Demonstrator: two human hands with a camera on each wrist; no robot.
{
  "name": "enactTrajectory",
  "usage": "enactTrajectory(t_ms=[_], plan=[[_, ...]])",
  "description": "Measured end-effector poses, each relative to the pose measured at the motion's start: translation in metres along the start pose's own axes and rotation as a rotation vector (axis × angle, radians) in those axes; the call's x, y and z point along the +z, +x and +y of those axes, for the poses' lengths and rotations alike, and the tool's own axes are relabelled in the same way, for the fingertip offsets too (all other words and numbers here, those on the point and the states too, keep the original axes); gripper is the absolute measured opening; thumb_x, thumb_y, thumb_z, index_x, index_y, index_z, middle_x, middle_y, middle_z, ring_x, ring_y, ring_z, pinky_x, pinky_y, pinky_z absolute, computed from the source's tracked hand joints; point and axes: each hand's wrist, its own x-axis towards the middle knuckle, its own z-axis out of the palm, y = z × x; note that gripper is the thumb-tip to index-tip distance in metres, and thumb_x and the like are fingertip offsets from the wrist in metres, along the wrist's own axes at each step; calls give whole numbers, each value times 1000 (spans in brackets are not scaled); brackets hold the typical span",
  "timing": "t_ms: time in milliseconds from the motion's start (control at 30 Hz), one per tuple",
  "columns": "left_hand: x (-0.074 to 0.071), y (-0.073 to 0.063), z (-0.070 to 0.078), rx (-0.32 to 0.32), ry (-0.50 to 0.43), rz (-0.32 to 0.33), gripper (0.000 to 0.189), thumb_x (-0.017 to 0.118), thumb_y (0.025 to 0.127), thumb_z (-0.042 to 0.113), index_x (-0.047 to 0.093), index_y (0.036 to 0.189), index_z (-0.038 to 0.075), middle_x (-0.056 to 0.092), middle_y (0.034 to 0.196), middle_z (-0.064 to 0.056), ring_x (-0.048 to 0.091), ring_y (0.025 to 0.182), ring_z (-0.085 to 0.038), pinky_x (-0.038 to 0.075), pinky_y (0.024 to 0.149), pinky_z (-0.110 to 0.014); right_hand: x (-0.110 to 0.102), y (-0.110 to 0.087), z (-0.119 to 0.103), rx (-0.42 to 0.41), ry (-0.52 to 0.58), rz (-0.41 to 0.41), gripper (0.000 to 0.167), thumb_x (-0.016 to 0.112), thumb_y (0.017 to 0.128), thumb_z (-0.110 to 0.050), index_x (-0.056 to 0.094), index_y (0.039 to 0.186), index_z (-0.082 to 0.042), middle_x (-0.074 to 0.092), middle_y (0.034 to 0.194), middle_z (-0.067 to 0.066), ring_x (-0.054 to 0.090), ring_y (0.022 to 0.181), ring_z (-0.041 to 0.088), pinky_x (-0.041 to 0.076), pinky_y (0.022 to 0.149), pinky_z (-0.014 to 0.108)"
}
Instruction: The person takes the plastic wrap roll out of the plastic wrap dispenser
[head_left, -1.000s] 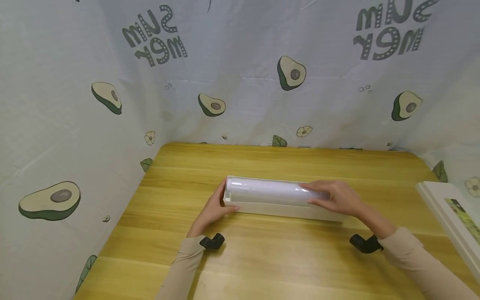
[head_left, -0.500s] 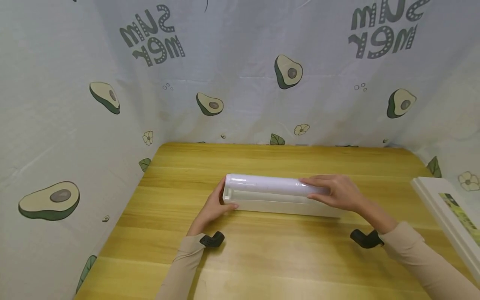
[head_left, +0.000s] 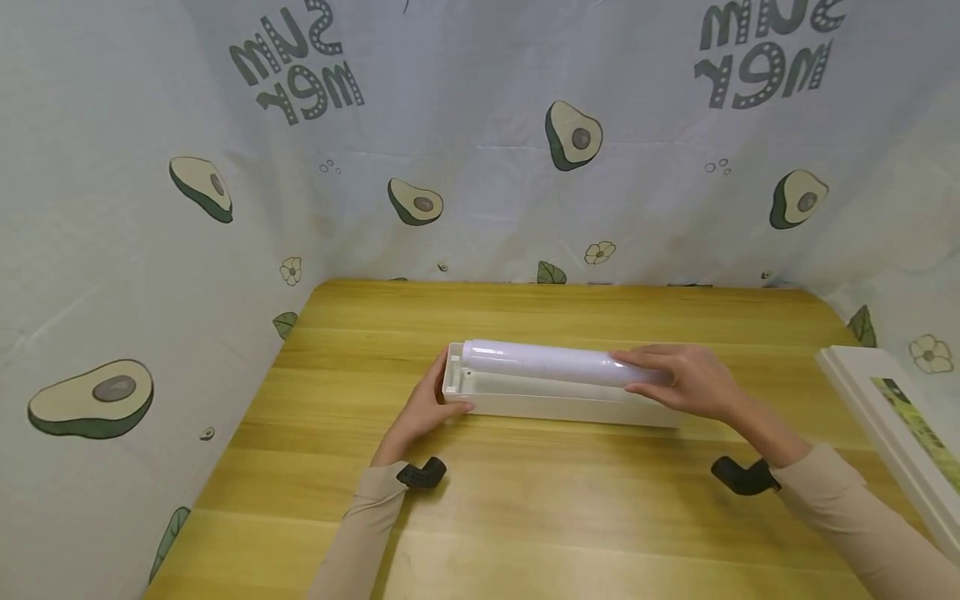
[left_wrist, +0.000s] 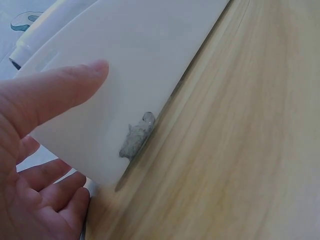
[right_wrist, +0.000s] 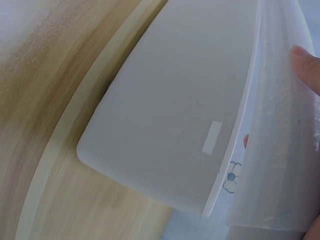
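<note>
A long white box [head_left: 555,408], open at the top, stands on the table. My left hand [head_left: 423,417] grips its left end, the thumb on the front wall and the fingers round the end, as the left wrist view also shows. Over the box, a clear, glossy roll of plastic film [head_left: 540,361] is held by my right hand [head_left: 693,381], thumb and fingers pinching its right part. The roll sits raised above the box floor, its left end just inside the end wall. In the right wrist view a gap shows between the film roll [right_wrist: 280,135] and the box rim.
A long white lid-like piece [head_left: 862,392] with a green and yellow label lies at the table's right side. The wooden table [head_left: 525,517] is bounded at the back and sides by a printed cloth [head_left: 487,183]. A black wrist camera is on each sleeve.
My right hand has lifted the film roll up and slightly right, out of the box's hollow, so its inner floor shows. The left hand keeps its grip on the box end.
</note>
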Motion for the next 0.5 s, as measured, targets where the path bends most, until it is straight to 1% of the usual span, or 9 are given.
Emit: enactTrajectory(t_ms=[100, 167, 300, 433, 500], plan=[[0, 0, 0, -4, 5, 3, 103, 76, 75, 2, 9, 152, 11, 26, 155, -13, 36, 137, -33, 31, 111, -47, -2, -3, 1, 3, 1, -2, 56, 82, 65, -23, 67, 119, -23, 74, 96, 6, 70, 70, 17, 51, 55, 24], [0, -1, 0, -12, 10, 4, 103, 76, 75, 2, 9, 152, 13, 26, 155, -12, 36, 137, -31, 30, 112, -45, -3, -5, 2, 5, -1, 1, 56, 82, 65, -22, 67, 119, -24, 74, 96, 7, 69, 69, 17, 49, 54, 23], [0, -1, 2, -26, -12, -6, 101, 74, 76, 0, 9, 152, 13, 27, 154, -12, 37, 136, -30, 32, 110, -43, -5, -9, 3, 1, -16, 20, 57, 82, 65, -23, 66, 119, -25, 74, 95, 7, 70, 70, 18, 49, 53, 23], [0, -5, 15, -30, -35, -22, 100, 72, 77, -3, 7, 152, 9, 26, 154, -17, 37, 134, -34, 34, 108, -45, -9, -14, 4, -7, -31, 51, 58, 83, 64, -24, 66, 119, -26, 75, 95, 7, 71, 73, 20, 51, 55, 28], [0, -6, 21, -25, -24, -28, 100, 72, 77, -2, 7, 151, 5, 26, 153, -20, 37, 134, -36, 35, 108, -46, -10, -16, 4, -4, -37, 61, 58, 83, 64, -25, 66, 119, -27, 75, 95, 8, 71, 74, 22, 52, 55, 29]])
